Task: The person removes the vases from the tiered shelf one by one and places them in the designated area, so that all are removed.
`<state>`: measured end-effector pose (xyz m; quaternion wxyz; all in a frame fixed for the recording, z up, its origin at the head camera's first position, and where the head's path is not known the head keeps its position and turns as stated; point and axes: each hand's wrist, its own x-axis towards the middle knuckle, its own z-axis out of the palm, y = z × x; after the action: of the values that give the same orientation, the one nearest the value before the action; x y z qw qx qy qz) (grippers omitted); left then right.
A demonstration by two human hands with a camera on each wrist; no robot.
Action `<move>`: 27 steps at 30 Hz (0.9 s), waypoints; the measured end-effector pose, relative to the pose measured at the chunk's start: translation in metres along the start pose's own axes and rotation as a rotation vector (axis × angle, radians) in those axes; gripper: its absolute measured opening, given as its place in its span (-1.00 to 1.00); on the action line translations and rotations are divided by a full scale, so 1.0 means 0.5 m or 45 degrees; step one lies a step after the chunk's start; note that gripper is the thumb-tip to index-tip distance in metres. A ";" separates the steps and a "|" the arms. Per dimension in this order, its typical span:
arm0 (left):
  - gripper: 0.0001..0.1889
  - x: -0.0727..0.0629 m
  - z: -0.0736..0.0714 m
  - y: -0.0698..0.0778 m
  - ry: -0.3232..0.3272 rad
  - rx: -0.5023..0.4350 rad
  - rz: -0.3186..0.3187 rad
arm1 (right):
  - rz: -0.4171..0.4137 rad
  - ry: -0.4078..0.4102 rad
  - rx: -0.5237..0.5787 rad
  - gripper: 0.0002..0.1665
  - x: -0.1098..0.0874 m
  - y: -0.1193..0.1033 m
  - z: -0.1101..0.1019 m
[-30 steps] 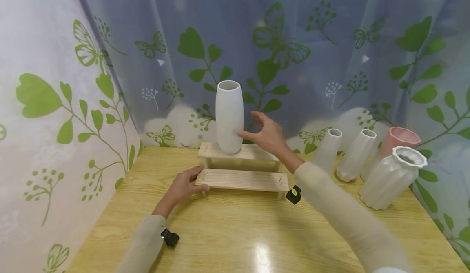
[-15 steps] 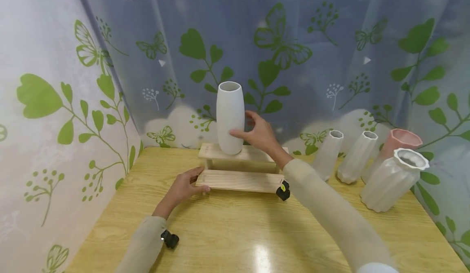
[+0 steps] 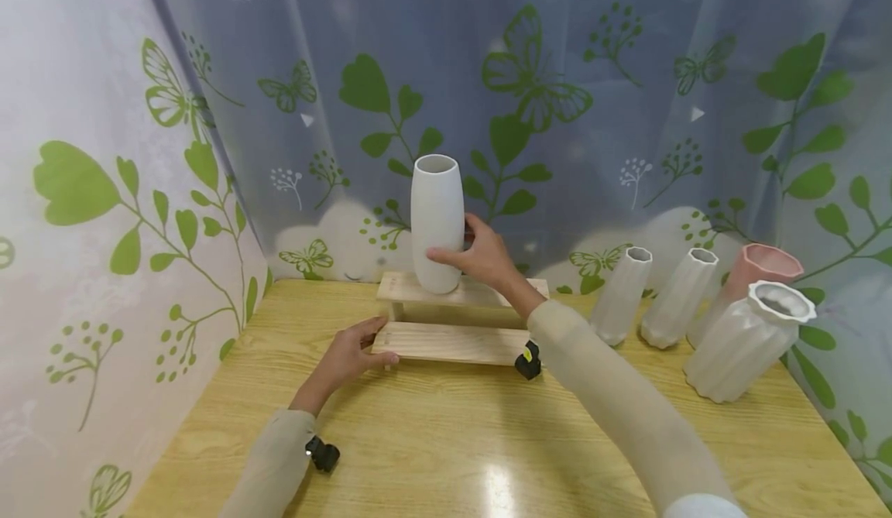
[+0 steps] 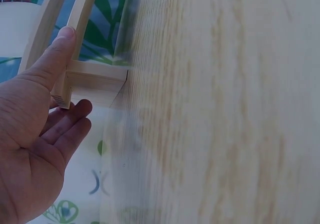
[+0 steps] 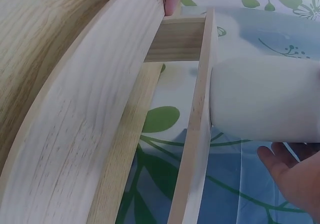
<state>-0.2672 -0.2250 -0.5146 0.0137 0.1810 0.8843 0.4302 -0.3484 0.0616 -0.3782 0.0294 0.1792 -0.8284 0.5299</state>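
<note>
A tall white vase [image 3: 437,216] stands upright on the upper step of a two-step wooden stand [image 3: 453,341]. My right hand [image 3: 484,256] holds the vase from its right side, thumb across the front and the other fingers reaching behind. From the right wrist, that hand [image 5: 295,176] shows beside the vase [image 5: 265,99], some fingers hidden by it. My left hand [image 3: 347,357] grips the left end of the lower step. Up close, the left hand [image 4: 40,134] has its thumb over the stand [image 4: 95,79] and its fingers curled below.
To the right stand two slim white vases, one [image 3: 622,297] left of the other [image 3: 679,299]. Beside them are a pink vase [image 3: 766,259] and a wide white one with a scalloped rim [image 3: 746,344]. A patterned curtain [image 3: 592,162] hangs close behind the table [image 3: 432,440].
My right hand has moved left onto the white vase, its thumb now across the front. My left hand keeps its place on the stand, and the vase stays put.
</note>
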 end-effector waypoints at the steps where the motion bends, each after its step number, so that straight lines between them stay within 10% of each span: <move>1: -0.10 0.000 0.000 0.000 0.000 0.003 0.001 | -0.004 -0.001 0.000 0.07 0.000 0.000 0.001; 27: -0.10 0.000 0.001 -0.004 -0.006 -0.021 -0.003 | -0.001 0.102 -0.036 0.04 -0.012 -0.009 0.008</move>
<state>-0.2676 -0.2260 -0.5163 0.0179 0.1811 0.8808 0.4372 -0.3408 0.0582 -0.3776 0.0652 0.1579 -0.8338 0.5249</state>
